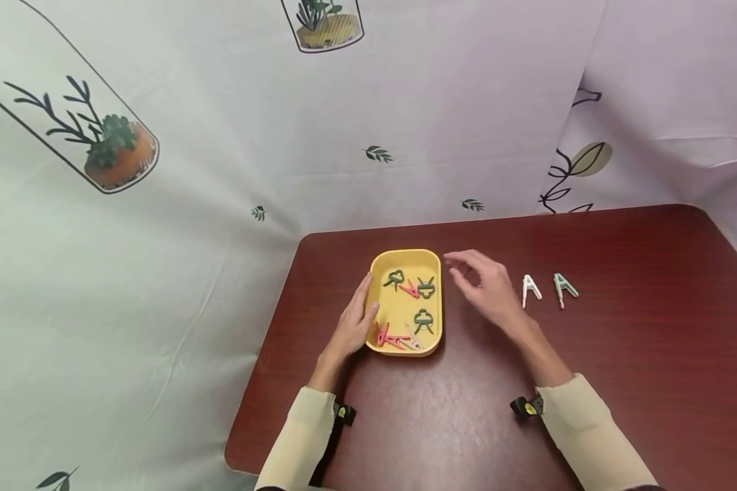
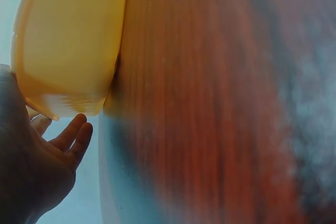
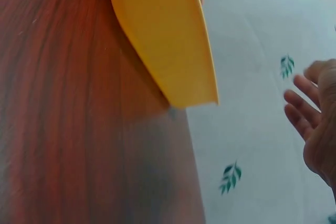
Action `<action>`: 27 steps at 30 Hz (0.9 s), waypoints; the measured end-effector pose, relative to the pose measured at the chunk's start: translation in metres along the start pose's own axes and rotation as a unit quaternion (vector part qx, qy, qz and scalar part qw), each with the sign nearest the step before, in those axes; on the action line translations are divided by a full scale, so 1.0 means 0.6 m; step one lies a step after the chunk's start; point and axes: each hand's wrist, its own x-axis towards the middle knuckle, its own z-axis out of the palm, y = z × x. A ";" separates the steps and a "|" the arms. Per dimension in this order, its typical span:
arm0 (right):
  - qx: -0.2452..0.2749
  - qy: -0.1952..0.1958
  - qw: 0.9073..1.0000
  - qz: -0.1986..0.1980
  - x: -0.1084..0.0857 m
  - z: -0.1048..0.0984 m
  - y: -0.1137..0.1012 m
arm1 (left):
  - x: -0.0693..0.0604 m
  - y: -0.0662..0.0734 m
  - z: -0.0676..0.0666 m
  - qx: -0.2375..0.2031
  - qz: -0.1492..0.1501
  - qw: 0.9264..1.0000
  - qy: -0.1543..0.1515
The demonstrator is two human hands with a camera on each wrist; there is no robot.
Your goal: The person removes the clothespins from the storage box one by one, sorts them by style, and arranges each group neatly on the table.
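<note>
A yellow tray (image 1: 402, 258) lies on the dark red table, holding green clips (image 1: 424, 319), pink clothespins (image 1: 383, 335) and a pale clothespin (image 1: 414, 339). My left hand (image 1: 351, 326) rests against the tray's left side, thumb over the rim; in the left wrist view the hand (image 2: 44, 166) touches the tray wall (image 2: 68, 40). Just right of the tray my right hand (image 1: 488, 288) hovers with loosely bent fingers and holds nothing. The right wrist view has this hand (image 3: 317, 114) apart from the tray (image 3: 163, 35).
To the right of my right hand, a white clothespin (image 1: 531, 289) and a light green clothespin (image 1: 565, 289) lie on the table (image 1: 651, 327). A pale patterned cloth (image 1: 209, 170) hangs behind the table and along its left side.
</note>
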 end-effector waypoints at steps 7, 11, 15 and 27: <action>0.056 -0.087 0.995 0.016 0.021 0.044 -0.012 | 0.000 0.001 0.000 0.011 0.000 1.000 0.000; 0.076 -0.114 0.988 0.067 0.024 0.062 -0.010 | -0.001 0.003 -0.001 0.011 -0.005 1.000 -0.005; 0.098 -0.161 0.978 0.085 0.026 0.074 -0.007 | -0.001 0.004 -0.001 0.013 -0.008 1.000 -0.007; 0.138 -0.318 0.937 0.050 0.031 0.107 0.006 | 0.000 -0.002 -0.001 0.012 -0.018 1.000 -0.011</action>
